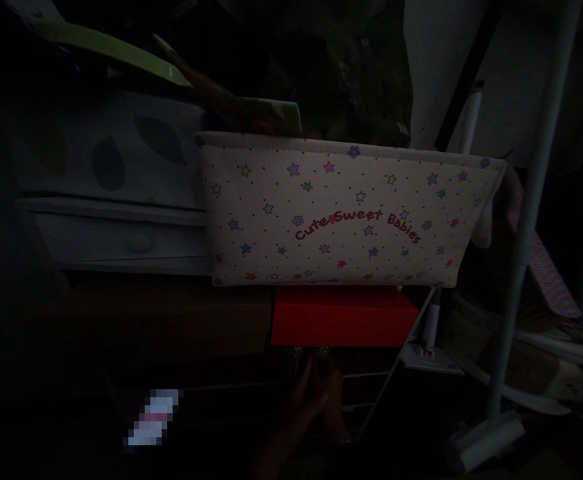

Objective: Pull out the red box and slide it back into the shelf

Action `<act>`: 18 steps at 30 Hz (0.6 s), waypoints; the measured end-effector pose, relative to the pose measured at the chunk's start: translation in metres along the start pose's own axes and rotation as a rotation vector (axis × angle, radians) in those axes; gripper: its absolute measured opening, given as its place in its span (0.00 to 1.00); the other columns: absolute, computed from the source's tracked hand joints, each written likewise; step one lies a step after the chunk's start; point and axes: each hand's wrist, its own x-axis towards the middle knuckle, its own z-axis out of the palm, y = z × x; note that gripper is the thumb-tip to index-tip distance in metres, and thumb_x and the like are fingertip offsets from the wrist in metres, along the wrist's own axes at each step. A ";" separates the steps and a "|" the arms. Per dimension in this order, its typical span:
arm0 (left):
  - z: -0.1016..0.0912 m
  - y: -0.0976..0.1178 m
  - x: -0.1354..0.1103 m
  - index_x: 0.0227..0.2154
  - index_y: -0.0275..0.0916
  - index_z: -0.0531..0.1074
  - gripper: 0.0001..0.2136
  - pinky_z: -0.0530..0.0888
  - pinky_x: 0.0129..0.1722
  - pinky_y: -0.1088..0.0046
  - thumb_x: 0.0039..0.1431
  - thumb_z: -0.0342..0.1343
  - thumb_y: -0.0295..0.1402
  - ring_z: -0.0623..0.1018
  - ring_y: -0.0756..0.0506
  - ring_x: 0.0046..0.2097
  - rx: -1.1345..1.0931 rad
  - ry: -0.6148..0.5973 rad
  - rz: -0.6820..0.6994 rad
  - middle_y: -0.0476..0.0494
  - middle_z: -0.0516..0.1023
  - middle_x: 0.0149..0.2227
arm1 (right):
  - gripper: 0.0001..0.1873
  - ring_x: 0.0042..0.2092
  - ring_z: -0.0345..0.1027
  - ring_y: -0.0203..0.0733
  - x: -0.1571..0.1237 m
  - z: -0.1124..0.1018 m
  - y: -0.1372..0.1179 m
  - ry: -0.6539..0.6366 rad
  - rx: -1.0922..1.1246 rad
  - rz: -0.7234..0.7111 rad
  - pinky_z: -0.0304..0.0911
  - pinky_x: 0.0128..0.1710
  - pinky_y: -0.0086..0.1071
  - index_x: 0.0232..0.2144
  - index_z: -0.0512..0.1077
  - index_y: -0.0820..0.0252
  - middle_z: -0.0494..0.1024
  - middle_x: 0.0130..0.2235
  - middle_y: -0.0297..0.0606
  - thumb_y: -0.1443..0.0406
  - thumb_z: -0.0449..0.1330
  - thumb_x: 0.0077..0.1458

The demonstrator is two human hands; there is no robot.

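The picture is very dark. My left hand and my right hand are close together, reaching into the dark space under a red box. Two small glittery things, a left one and a right one, show at my fingertips just below the box; their kind is too dark to tell. My fingers look drawn together, but their grip is partly lost in shadow. Dim horizontal shelf bars run beside my hands.
A white star-print fabric bin reading "Cute Sweet Babies" sits on the red box. Left are a brown box and a small white drawer unit. Right stand a pale upright pole and several shoes.
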 end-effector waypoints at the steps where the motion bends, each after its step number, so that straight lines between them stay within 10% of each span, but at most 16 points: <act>1: -0.001 -0.002 0.001 0.64 0.42 0.50 0.36 0.53 0.65 0.58 0.54 0.56 0.44 0.49 0.41 0.68 0.008 0.003 0.006 0.44 0.46 0.68 | 0.13 0.30 0.74 0.47 0.000 0.001 0.000 -0.009 0.009 0.000 0.66 0.29 0.35 0.28 0.74 0.57 0.80 0.29 0.43 0.56 0.61 0.41; 11: -0.006 -0.003 -0.001 0.65 0.40 0.47 0.37 0.54 0.65 0.63 0.55 0.56 0.42 0.49 0.43 0.68 0.024 -0.027 0.002 0.44 0.44 0.69 | 0.13 0.33 0.74 0.47 0.002 0.005 0.006 -0.057 0.146 0.062 0.67 0.32 0.35 0.27 0.73 0.57 0.80 0.31 0.42 0.55 0.63 0.40; 18: -0.006 -0.009 0.001 0.65 0.42 0.48 0.38 0.54 0.65 0.62 0.54 0.57 0.42 0.49 0.43 0.68 0.014 -0.030 0.014 0.45 0.44 0.69 | 0.24 0.37 0.76 0.46 0.002 0.017 0.009 -0.079 0.251 0.132 0.70 0.35 0.36 0.30 0.71 0.56 0.80 0.33 0.44 0.48 0.44 0.54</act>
